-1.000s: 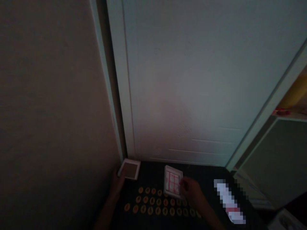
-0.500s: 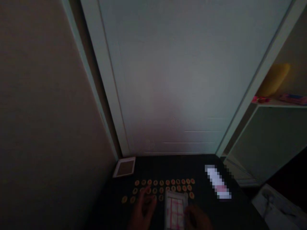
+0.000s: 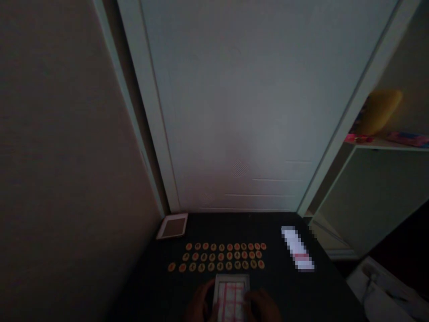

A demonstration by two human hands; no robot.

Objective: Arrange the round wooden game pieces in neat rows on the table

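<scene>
A shallow pale box [image 3: 215, 290] at the bottom centre holds a folded white sheet with pink grid lines [image 3: 230, 297]. My left hand [image 3: 200, 305] is curled around the left side of the box. At the right side, my right hand [image 3: 263, 307] has its fingers on the edge of the box and over the sheet; dimness hides their exact grip. The near end of the box is cut off by the frame. Just beyond it, round wooden Chinese chess pieces [image 3: 220, 256] with red or dark marks lie in three rows on the dark table [image 3: 150, 286].
A white-framed brown panel [image 3: 174, 226] lies at the back left corner. A blurred-out white strip [image 3: 296, 248] is at the right of the table. A white door panel [image 3: 231, 112] stands behind, a wall at left, and a shelf [image 3: 389, 145] with a yellow object at right.
My left hand has left the chess pieces and come to the left side of the box. The box now sits lower and further left in view, uncovering the rows. The view has shifted slightly.
</scene>
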